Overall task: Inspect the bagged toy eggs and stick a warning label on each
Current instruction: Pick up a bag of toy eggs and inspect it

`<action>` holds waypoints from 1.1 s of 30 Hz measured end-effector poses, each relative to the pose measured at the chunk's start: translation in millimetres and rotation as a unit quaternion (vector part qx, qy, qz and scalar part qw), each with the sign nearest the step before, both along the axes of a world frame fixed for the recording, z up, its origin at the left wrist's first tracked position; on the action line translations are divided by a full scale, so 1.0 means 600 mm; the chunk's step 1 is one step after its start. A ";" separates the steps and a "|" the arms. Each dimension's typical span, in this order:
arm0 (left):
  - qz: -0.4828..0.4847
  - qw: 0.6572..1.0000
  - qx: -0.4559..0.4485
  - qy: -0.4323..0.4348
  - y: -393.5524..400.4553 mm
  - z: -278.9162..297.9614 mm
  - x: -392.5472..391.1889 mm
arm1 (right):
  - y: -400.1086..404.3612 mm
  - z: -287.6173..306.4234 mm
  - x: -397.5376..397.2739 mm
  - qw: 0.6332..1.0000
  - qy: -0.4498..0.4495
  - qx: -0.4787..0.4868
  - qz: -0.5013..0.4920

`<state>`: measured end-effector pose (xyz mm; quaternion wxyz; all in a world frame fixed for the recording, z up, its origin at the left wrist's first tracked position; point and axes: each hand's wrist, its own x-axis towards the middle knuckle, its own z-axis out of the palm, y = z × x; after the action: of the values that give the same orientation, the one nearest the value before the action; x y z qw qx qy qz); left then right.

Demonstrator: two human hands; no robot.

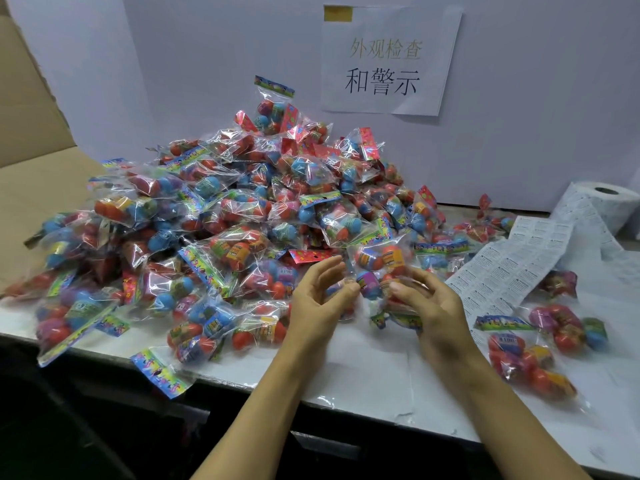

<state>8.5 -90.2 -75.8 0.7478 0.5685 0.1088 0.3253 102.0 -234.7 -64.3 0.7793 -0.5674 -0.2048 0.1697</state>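
A large heap of clear bags of toy eggs (225,216), red, blue, purple and yellow, covered the table's left, one bag (377,282) was held between two hands, and a label strip (512,265) trailed from its roll (602,206) at right.

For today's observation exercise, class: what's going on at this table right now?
A person is holding one bag of toy eggs between the left hand and right hand, just in front of a big pile of bagged eggs. A strip of warning labels unrolls from a roll on the right, beside a few separate bags.
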 end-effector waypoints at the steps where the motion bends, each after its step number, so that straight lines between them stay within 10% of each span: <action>1: -0.008 1.000 -0.017 0.008 0.000 0.000 0.000 | -0.001 0.002 0.000 1.000 0.021 0.011 0.009; 33: -0.048 0.996 0.001 -0.073 -0.002 0.011 -0.007 | 0.000 0.002 -0.005 0.997 -0.078 -0.027 -0.011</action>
<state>4.6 -91.5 -69.1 0.7680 0.5483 0.0265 0.3300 98.7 -234.7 -63.0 0.7470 -0.6020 -0.2544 0.1222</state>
